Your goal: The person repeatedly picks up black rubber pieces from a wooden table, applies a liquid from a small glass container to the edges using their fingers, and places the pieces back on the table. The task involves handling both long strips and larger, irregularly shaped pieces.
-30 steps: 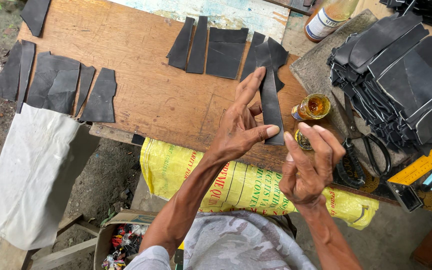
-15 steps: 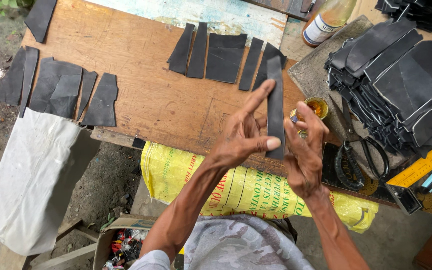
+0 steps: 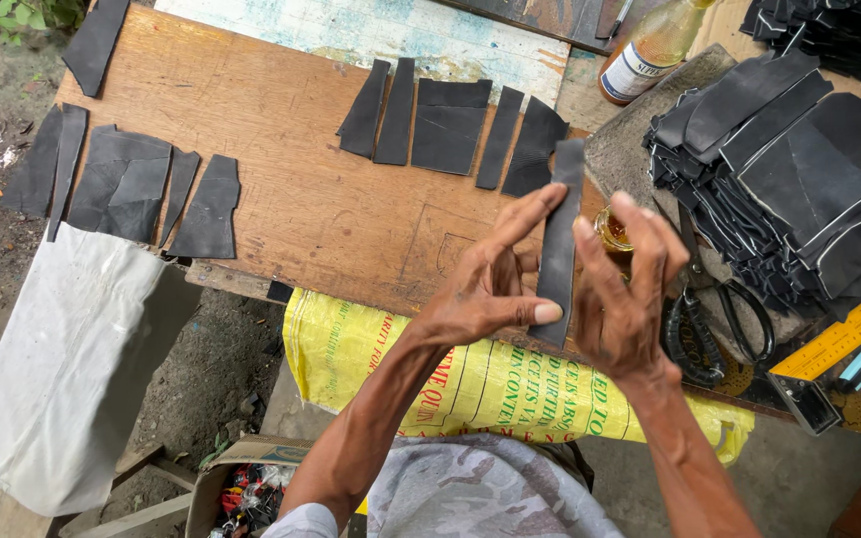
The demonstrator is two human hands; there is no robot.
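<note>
Holding a long black strip (image 3: 557, 249) upright between both hands, I see it all from the head camera looking down. My left hand (image 3: 485, 289) pinches the strip's lower end with the thumb pressed against its face and the fingers spread up behind it. My right hand (image 3: 625, 289) is closed lightly along the strip's right edge, fingertips (image 3: 584, 231) touching it near the middle. The strip hangs above the near edge of the wooden board (image 3: 281, 189), its top end reaching toward a row of 5 black cut pieces (image 3: 447, 125) laid side by side farther up the board. Just behind my right hand sits a small open jar of amber glue (image 3: 611, 227). Black-handled scissors (image 3: 719, 309) lie to the right, beside a tall stack of black shaped pieces (image 3: 799, 169). A yellow ruler (image 3: 849, 334) lies at the far right. More black pieces (image 3: 132, 184) rest on the board's left end, above a grey cloth (image 3: 72, 349). A yellow woven sack (image 3: 470, 384) hangs below the board.
</note>
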